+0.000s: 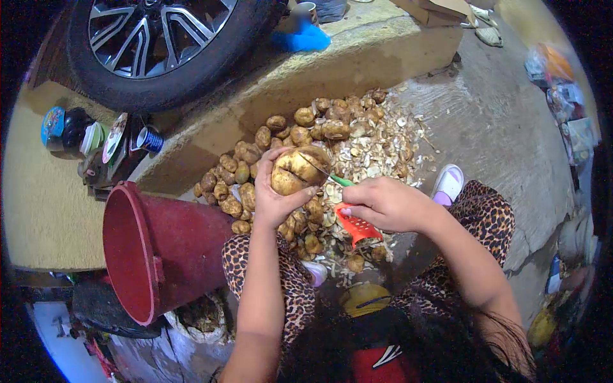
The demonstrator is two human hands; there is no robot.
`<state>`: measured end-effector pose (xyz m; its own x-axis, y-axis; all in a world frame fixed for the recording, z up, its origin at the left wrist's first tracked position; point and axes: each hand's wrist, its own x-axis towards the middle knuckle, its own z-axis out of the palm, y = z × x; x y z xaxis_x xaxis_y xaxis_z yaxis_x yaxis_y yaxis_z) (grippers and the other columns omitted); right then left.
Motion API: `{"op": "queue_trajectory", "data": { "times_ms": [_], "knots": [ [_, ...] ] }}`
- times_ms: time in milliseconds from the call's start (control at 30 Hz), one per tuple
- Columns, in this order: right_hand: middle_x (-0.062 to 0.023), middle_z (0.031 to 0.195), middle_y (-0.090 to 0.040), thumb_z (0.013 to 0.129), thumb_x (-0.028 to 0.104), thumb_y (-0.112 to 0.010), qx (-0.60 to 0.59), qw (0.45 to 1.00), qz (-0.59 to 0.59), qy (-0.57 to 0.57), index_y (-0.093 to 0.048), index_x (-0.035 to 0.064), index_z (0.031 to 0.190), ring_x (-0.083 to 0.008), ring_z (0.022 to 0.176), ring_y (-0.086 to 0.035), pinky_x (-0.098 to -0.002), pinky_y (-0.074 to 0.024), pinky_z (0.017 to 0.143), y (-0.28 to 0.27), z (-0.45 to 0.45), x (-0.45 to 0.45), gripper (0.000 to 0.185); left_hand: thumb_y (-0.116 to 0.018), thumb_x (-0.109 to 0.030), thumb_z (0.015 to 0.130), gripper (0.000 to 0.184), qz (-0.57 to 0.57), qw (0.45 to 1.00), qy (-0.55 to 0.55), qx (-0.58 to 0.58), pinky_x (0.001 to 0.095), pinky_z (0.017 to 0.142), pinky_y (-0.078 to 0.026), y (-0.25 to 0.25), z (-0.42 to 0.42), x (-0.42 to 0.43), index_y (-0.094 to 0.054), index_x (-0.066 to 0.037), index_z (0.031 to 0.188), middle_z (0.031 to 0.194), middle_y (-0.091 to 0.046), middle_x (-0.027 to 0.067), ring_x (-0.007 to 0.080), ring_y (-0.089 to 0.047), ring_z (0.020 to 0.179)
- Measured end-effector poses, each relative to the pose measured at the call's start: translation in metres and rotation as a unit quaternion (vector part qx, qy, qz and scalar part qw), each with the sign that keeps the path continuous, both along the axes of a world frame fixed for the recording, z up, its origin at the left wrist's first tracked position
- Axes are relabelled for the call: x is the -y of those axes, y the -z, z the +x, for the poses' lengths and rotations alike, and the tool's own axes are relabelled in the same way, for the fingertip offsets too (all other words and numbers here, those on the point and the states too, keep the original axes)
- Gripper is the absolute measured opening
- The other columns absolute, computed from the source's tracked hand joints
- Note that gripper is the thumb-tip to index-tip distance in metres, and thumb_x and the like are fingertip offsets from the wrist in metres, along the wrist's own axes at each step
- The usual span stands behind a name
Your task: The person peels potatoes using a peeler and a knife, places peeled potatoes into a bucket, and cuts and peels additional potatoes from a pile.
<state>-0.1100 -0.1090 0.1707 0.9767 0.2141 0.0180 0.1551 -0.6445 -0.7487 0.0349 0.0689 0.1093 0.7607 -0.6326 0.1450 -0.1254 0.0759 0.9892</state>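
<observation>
My left hand (273, 199) is wrapped round a large, lumpy, brown-skinned potato (295, 171) with deep creases, holding it above the pile. My right hand (389, 203) is closed on a small knife with a green handle (341, 181); its thin blade reaches the potato's right side. An orange-red plastic piece with holes (357, 226) hangs just below my right hand, apparently held by its fingers too. Beneath both hands lie many smaller brown potatoes (246, 152) and a spread of pale peelings (389, 143) on the floor.
A tall dark red bucket (185, 233) leans on its side left of my knee. A low concrete step (345, 70) runs behind the pile, with a car wheel (172, 70) on it. A blue cup (150, 139) is at left; bagged items (565, 96) line the right.
</observation>
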Motion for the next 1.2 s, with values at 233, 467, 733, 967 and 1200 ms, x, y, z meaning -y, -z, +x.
{"op": "queue_trajectory", "data": {
  "times_ms": [233,467,733,967,1200],
  "knots": [
    [-0.0183,0.069,-0.054,0.085,0.022,-0.048,-0.014,0.999,-0.034,0.003,-0.047,0.0034,0.079,-0.0373,0.069,-0.057,-0.0475,-0.0445,0.063,-0.005,-0.003,0.002,0.019,-0.079,-0.008,0.053,0.069,0.001,0.999,0.024,0.038,0.0304,0.09,-0.042,-0.01,0.0,0.002,-0.046,-0.005,0.113,0.109,-0.05,0.0062,0.016,-0.05,0.102],
    [-0.0198,0.072,-0.056,0.086,0.023,-0.047,-0.075,0.976,-0.101,0.176,-0.048,0.004,0.084,-0.0384,0.071,-0.058,-0.049,-0.047,0.063,-0.003,-0.009,-0.037,0.02,-0.076,-0.007,0.057,0.064,0.09,0.987,-0.089,0.101,0.0308,0.085,-0.045,-0.01,-0.017,0.016,-0.045,-0.004,0.113,0.108,-0.052,0.0068,0.0175,-0.053,0.097],
    [-0.0185,0.071,-0.053,0.089,0.025,-0.046,-0.061,0.996,0.049,0.036,-0.047,0.0024,0.081,-0.0369,0.073,-0.056,-0.0443,-0.0443,0.066,-0.026,-0.021,0.003,0.024,-0.077,-0.01,0.055,0.068,0.089,0.981,-0.099,0.143,0.0307,0.087,-0.044,-0.01,0.005,0.005,-0.045,-0.003,0.115,0.109,-0.053,0.0087,0.0189,-0.054,0.1],
    [-0.0132,0.066,-0.047,0.09,0.026,-0.046,-0.03,0.983,0.18,0.027,-0.048,0.002,0.078,-0.0313,0.066,-0.054,-0.0378,-0.042,0.059,-0.021,-0.019,0.007,0.027,-0.079,-0.009,0.047,0.079,-0.089,0.98,0.11,-0.136,0.0308,0.09,-0.042,-0.023,-0.005,0.001,-0.043,-0.003,0.117,0.109,-0.052,0.007,0.0164,-0.052,0.102],
    [-0.0114,0.064,-0.042,0.091,0.027,-0.046,-0.043,0.975,0.219,0.006,-0.044,0.0016,0.074,-0.0258,0.059,-0.05,-0.0367,-0.0384,0.055,-0.008,-0.019,0.004,0.03,-0.079,-0.011,0.045,0.081,-0.093,0.979,0.12,-0.136,0.0296,0.089,-0.042,-0.021,-0.004,0.0,-0.043,-0.003,0.117,0.105,-0.051,0.0053,0.0154,-0.052,0.099]
  ]
}}
